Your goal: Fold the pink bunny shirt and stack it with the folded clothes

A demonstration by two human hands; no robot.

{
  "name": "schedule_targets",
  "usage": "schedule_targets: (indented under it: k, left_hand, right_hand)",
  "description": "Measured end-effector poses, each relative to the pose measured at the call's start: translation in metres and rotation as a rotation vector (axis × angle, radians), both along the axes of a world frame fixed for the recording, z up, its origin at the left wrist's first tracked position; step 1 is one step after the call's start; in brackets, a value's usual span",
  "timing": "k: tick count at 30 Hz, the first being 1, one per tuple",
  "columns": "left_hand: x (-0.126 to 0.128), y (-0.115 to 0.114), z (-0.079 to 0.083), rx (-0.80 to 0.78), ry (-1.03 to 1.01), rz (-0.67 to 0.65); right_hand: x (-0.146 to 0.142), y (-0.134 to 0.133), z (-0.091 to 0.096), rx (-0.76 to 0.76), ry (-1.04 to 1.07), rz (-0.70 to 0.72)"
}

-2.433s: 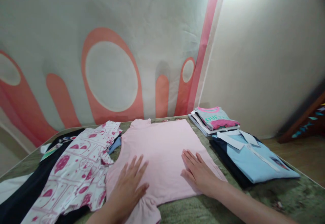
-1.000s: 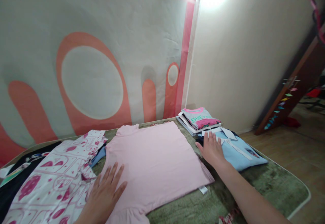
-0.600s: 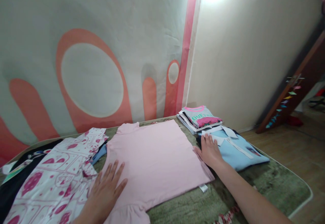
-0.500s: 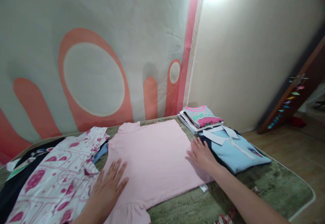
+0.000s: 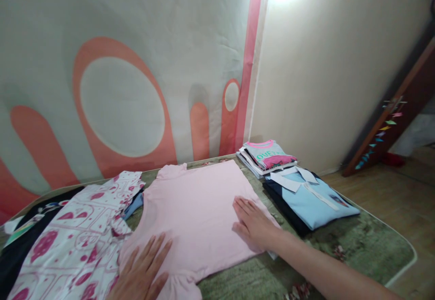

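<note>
A pale pink shirt [image 5: 200, 214] lies spread out across the middle of the table, one gathered sleeve at its near edge and another at its far left. My left hand [image 5: 141, 268] rests flat on the shirt's near left part, fingers spread. On the right part of the shirt lies my right hand [image 5: 253, 223], palm down with its fingers stretched out and the thumb a little apart. Neither hand grips the cloth.
White clothing with a pink print [image 5: 78, 232] lies at the left, over dark clothing [image 5: 16, 254]. A folded light blue polo shirt [image 5: 306, 200] lies at the right. Behind it stands a stack of folded clothes [image 5: 268, 157]. A green patterned cover [image 5: 374, 241] is on the table.
My right hand has slid left, from the shirt's right edge further onto the cloth. My left hand has moved slightly toward me. The view has shifted a little.
</note>
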State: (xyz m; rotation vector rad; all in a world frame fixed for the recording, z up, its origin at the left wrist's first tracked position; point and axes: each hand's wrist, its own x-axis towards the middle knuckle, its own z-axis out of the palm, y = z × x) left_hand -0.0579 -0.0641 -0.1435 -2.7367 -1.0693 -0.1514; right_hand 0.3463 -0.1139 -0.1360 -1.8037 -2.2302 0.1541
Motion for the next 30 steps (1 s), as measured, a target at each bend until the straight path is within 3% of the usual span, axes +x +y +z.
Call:
schedule_targets:
  k: [4, 6, 11, 14, 16, 20, 25, 30]
  left_hand:
    - [-0.006, -0.003, -0.005, -0.004, 0.001, 0.033]
    - [-0.006, -0.003, -0.005, -0.005, 0.002, 0.036]
    - [-0.007, 0.003, -0.012, 0.039, 0.017, 0.022]
    - [-0.011, 0.01, -0.019, 0.053, 0.038, 0.007]
    - [-0.012, 0.012, -0.022, 0.054, 0.05, 0.006]
    - [-0.011, 0.008, -0.019, 0.046, 0.051, 0.024]
    - [-0.007, 0.0, -0.01, 0.044, 0.023, 0.013]
    - [-0.004, -0.002, -0.004, 0.071, 0.025, 0.0]
  right_hand:
    - [0.023, 0.007, -0.005, -0.008, -0.085, -0.343]
    - [0.026, 0.011, -0.002, 0.017, -0.132, -0.409]
    - [-0.005, 0.044, 0.009, 0.029, -0.069, -0.081]
    - [-0.023, 0.081, 0.009, 0.004, -0.023, -0.005]
    - [-0.024, 0.105, 0.007, -0.016, -0.023, -0.044]
    - [0.0, 0.136, -0.001, -0.051, -0.038, -0.257]
    - [0.027, 0.144, -0.009, -0.062, -0.05, -0.337]
    - [0.027, 0.144, -0.014, -0.029, -0.055, -0.352]
